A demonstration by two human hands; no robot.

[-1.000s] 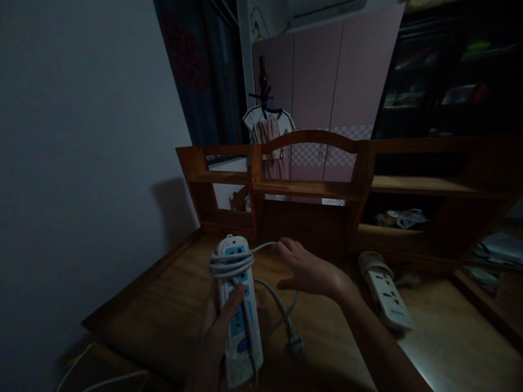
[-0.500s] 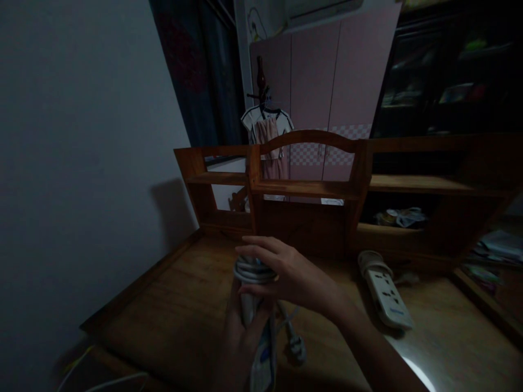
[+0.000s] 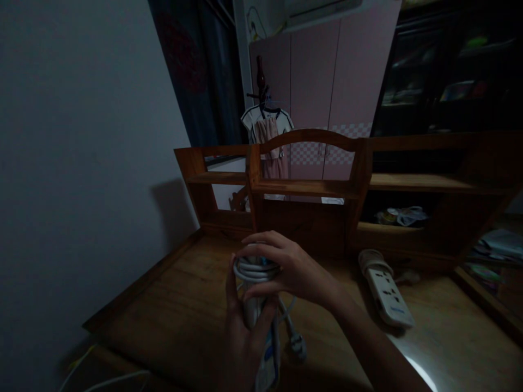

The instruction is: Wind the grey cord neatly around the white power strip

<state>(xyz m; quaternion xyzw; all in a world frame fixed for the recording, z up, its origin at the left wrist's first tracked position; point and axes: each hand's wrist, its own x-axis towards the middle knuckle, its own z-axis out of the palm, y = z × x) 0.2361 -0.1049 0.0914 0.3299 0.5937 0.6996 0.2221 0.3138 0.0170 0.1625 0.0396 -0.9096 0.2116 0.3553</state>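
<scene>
A white power strip (image 3: 267, 367) is held upright over the desk, with its grey-white cord (image 3: 254, 270) wound in several turns about its upper end. My left hand (image 3: 245, 337) is closed around the strip's body below the coil, one finger reaching up along the cord. From the right, my right hand (image 3: 281, 267) curves over the top and grips the coil between fingers and thumb. The cord's free end hangs down to a plug (image 3: 297, 345) just right of the strip. Part of the strip is hidden behind my left hand.
A second power strip (image 3: 390, 299), its cord wrapped at the far end, lies on the wooden desk (image 3: 171, 310) to the right. A wooden shelf unit (image 3: 306, 188) stands along the back. The wall (image 3: 93, 152) rises on the left. Thin cables (image 3: 118, 378) lie at the lower left.
My left fingers have risen to the coil's left side. The strip has tilted slightly, its lower end shifting right. My right hand remains on the coil, nearly in the same place.
</scene>
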